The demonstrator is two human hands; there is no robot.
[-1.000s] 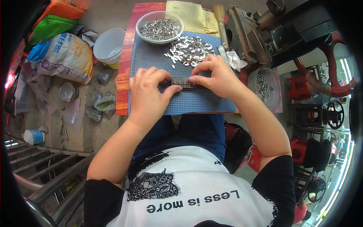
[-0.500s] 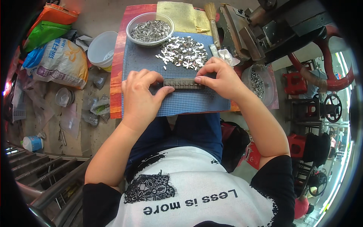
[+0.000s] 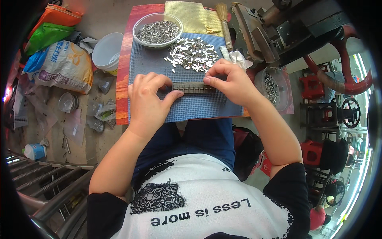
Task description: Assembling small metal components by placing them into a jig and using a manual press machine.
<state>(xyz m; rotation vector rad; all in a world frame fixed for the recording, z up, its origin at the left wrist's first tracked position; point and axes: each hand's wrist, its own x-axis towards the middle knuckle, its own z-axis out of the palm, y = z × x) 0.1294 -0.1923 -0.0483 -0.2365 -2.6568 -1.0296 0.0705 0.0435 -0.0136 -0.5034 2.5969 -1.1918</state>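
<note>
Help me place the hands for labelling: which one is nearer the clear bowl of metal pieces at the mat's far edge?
Left. The left hand lies below the bowl, slightly leftward; the right hand sits farther off, to the bowl's lower right.

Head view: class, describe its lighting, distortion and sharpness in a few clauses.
Head view: even daylight, bright glare along the right rim; fisheye bends edges and leaves dark corners; left hand, right hand and the dark metal strip between them appear sharp.

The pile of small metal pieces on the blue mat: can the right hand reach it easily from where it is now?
Probably yes. The right hand rests on the dark bar, and the pile of metal pieces lies just beyond its fingers on the blue mat. Nothing stands between them.
</note>
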